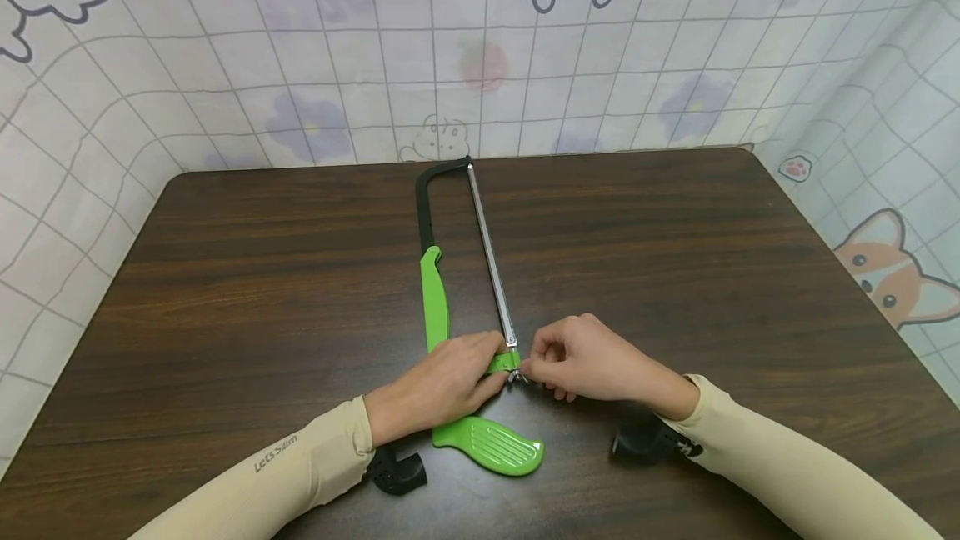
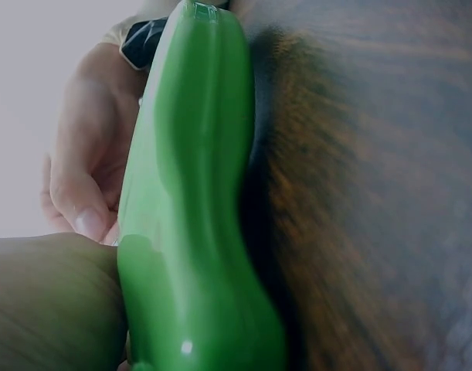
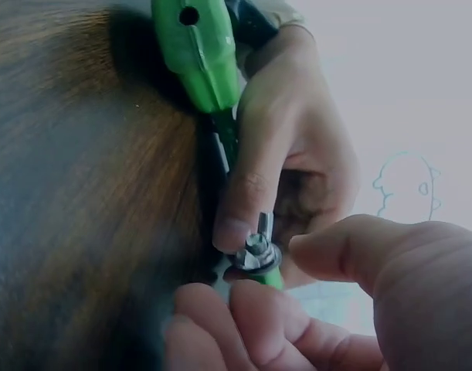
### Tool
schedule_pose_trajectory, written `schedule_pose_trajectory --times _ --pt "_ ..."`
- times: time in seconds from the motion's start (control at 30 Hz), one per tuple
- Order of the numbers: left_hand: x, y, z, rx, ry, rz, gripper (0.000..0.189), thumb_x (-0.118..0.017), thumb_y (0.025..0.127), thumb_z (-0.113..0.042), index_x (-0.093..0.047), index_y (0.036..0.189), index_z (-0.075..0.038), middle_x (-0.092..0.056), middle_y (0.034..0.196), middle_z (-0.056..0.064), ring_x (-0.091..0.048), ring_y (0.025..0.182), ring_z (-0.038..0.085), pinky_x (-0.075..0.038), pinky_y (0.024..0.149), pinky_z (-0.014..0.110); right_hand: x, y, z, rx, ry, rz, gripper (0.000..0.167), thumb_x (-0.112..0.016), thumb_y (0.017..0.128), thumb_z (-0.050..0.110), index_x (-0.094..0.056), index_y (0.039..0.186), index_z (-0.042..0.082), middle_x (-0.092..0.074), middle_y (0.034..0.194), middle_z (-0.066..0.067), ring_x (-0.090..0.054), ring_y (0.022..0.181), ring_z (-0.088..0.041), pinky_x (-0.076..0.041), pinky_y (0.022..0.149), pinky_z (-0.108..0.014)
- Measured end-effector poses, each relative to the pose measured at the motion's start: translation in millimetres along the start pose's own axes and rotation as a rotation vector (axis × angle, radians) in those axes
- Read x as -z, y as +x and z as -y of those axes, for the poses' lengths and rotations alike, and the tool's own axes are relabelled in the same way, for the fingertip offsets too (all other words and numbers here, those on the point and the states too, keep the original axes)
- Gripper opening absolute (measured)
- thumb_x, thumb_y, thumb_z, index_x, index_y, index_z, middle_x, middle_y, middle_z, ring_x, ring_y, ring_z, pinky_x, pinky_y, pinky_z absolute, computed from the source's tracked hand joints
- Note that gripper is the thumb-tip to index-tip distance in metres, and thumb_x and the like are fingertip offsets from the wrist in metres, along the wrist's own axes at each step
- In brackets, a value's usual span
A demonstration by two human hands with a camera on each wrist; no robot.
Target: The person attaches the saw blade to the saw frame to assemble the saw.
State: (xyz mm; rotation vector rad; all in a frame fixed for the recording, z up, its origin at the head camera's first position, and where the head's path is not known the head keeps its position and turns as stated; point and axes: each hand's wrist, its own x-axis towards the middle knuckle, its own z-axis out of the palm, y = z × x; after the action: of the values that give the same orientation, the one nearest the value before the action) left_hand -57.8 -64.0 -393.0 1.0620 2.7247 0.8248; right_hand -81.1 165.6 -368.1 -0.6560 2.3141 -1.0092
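Observation:
A hacksaw [image 1: 435, 298] lies on the table, with a green handle [image 1: 491, 446], a black front frame and a silver blade bar [image 1: 489, 252] pointing away from me. My left hand [image 1: 448, 373] grips its green near arm, the thumb close by the blade's end. At that end sits a small metal wing nut [image 3: 256, 252]. The curled fingers and thumb of my right hand [image 1: 588, 361] are around the wing nut, their tips right at its wings. From the left wrist, the green handle [image 2: 197, 178] hides part of the work.
The dark wooden table [image 1: 675, 257] carries the saw near its middle. A patterned grid curtain [image 1: 360, 48] stands behind and at both sides. Black wrist cameras [image 1: 397, 473] hang under both sleeves, close over the tabletop.

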Motion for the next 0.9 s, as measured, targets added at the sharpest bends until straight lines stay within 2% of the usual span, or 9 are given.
schedule_pose_trajectory --times 0.17,0.33,0.6,0.9 --pt "-0.7 -0.3 0.2 0.001 0.002 0.0 0.009 -0.06 0.104 -0.017 -0.06 0.104 -0.008 -0.053 0.082 -0.003 -0.046 0.071 0.006 -0.041 0.063 0.019 -5.4 -2.7 3.3 0.067 -0.083 -0.049 0.029 -0.072 0.097 0.036 -0.067 0.074 0.019 -0.062 0.057 0.009 -0.059 0.048 -0.008 -0.047 0.048 -0.024" --pt "-1.4 -0.5 0.3 0.005 0.01 -0.002 0.01 -0.06 0.104 -0.017 -0.062 0.107 -0.008 -0.059 0.086 -0.002 -0.049 0.072 0.006 -0.044 0.065 0.019 -11.1 -1.7 4.4 0.087 -0.148 -0.088 0.03 -0.075 0.095 0.037 -0.065 0.07 0.023 -0.057 0.055 0.013 -0.053 0.047 -0.003 -0.041 0.05 -0.02" --pt "-1.4 -0.9 0.5 -0.009 0.015 -0.011 0.011 -0.061 0.104 -0.017 -0.063 0.108 -0.007 -0.062 0.088 0.0 -0.05 0.073 0.006 -0.045 0.066 0.02 -15.8 0.2 4.6 0.098 -0.18 -0.118 0.034 -0.077 0.092 0.041 -0.064 0.067 0.024 -0.055 0.056 0.014 -0.051 0.048 0.0 -0.042 0.052 -0.019" --pt "-1.4 -1.1 0.2 -0.006 0.01 -0.011 0.012 -0.062 0.103 -0.018 -0.063 0.108 -0.007 -0.062 0.088 -0.001 -0.05 0.074 0.006 -0.044 0.066 0.019 -16.9 -0.3 3.7 0.096 -0.147 -0.114 0.038 -0.075 0.093 0.047 -0.064 0.066 0.022 -0.057 0.055 0.013 -0.055 0.046 -0.002 -0.044 0.049 -0.021"
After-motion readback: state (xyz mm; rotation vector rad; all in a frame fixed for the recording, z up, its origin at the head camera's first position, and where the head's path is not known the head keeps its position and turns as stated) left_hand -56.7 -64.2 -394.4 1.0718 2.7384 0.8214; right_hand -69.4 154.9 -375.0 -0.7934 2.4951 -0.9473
